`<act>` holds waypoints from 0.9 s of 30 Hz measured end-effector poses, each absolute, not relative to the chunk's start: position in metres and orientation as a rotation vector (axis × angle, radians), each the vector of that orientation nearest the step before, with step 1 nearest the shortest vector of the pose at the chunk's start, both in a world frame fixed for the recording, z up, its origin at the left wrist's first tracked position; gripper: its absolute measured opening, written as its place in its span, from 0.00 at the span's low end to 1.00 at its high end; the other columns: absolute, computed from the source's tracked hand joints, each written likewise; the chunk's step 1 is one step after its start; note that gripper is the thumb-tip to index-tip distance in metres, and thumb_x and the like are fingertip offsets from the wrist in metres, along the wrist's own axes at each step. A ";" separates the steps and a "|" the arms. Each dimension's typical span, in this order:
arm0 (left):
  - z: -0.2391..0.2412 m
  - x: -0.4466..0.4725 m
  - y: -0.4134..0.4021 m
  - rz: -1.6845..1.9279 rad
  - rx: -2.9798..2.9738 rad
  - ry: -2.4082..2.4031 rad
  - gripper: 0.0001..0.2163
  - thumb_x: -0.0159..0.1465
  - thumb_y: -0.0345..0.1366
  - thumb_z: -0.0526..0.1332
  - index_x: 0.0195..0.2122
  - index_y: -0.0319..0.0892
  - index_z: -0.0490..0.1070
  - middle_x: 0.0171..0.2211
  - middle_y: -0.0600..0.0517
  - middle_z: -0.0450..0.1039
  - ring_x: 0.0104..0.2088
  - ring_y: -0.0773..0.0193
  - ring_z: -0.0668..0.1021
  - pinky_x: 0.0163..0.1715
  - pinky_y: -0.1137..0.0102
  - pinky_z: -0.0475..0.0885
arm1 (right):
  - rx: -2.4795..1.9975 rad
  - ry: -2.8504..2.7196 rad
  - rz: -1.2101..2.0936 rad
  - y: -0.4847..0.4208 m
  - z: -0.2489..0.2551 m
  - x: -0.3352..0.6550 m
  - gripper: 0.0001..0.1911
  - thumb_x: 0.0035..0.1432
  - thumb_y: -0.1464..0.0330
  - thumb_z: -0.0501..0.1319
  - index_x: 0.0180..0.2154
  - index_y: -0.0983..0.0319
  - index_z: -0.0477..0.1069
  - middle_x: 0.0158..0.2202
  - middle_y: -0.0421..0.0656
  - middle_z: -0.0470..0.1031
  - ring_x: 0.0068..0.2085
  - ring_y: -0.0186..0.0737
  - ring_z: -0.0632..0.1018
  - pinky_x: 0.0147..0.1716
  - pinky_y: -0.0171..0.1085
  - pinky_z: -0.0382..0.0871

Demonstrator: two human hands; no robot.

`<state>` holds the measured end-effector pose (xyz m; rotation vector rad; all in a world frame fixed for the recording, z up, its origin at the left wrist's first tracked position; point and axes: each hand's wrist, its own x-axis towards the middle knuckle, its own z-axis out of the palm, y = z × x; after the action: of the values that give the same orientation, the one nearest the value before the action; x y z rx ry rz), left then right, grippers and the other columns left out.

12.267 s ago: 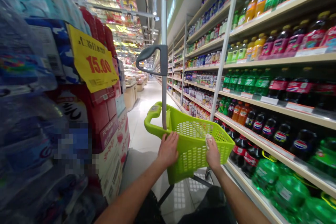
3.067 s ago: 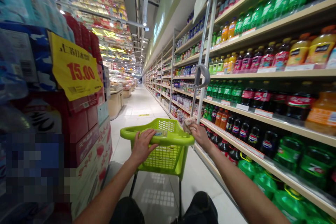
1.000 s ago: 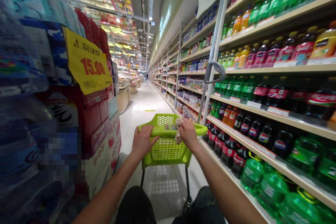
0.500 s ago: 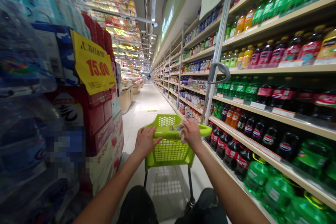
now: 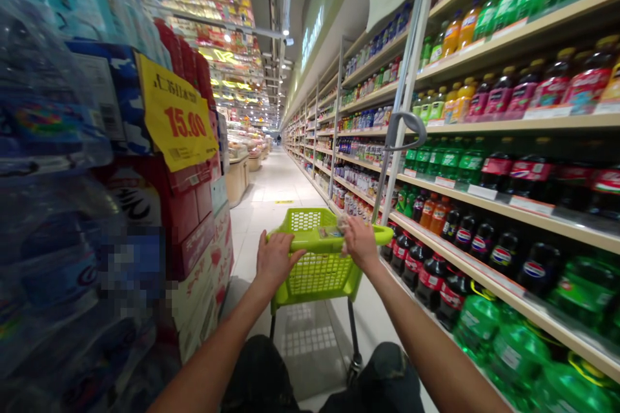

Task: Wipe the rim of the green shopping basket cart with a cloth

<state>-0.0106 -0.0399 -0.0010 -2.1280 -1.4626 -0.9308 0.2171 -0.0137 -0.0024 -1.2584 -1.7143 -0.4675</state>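
A lime-green shopping cart (image 5: 317, 274) stands right in front of me, its plastic basket pierced with small holes. My left hand (image 5: 277, 258) grips the left part of its handle (image 5: 310, 244), fingers over the top and thumb along the near side. At the right part of the handle, my right hand (image 5: 361, 244) is closed on a crumpled pale cloth (image 5: 343, 224) and presses it against the bar. The cloth is partly hidden by the fingers, and its exact kind is unclear.
Drink shelves (image 5: 484, 122) full of bottles line the right side, with a grey metal pole (image 5: 394, 110) in front. Stacked boxes (image 5: 191, 226) and wrapped bottles (image 5: 53, 258) rise close on the left, under a yellow price sign (image 5: 179, 119). A tiled aisle (image 5: 271, 174) runs ahead.
My right hand and the cloth have shifted slightly to the right along the handle. My left hand keeps its hold, and the whole view has moved a little.
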 end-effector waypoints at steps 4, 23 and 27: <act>0.000 0.017 -0.047 -0.958 -2.115 -1.483 0.15 0.57 0.45 0.57 0.38 0.40 0.69 0.35 0.46 0.73 0.40 0.55 0.72 0.50 0.57 0.58 | -1.289 -1.600 -0.414 -0.012 -0.002 0.216 0.17 0.59 0.68 0.45 0.42 0.65 0.69 0.44 0.51 0.73 0.48 0.45 0.70 0.49 0.47 0.60; -0.027 0.032 -0.032 -1.394 -2.304 -1.434 0.28 0.48 0.39 0.65 0.49 0.37 0.61 0.45 0.42 0.69 0.47 0.52 0.70 0.46 0.57 0.66 | -0.942 -1.767 -0.294 -0.038 -0.014 0.183 0.14 0.58 0.71 0.48 0.42 0.61 0.69 0.50 0.46 0.69 0.53 0.37 0.67 0.53 0.41 0.60; -0.029 0.023 -0.028 -1.355 -2.468 -1.380 0.27 0.48 0.39 0.66 0.49 0.41 0.62 0.47 0.45 0.69 0.48 0.53 0.70 0.48 0.57 0.64 | -1.045 -1.641 -0.363 -0.031 -0.012 0.214 0.14 0.57 0.69 0.48 0.38 0.61 0.71 0.43 0.47 0.74 0.48 0.42 0.71 0.51 0.47 0.61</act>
<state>0.0226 -0.0279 -0.0295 -2.4683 -1.3799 -1.3545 0.2137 -0.0311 -0.0116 -1.0449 -1.6405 -0.3626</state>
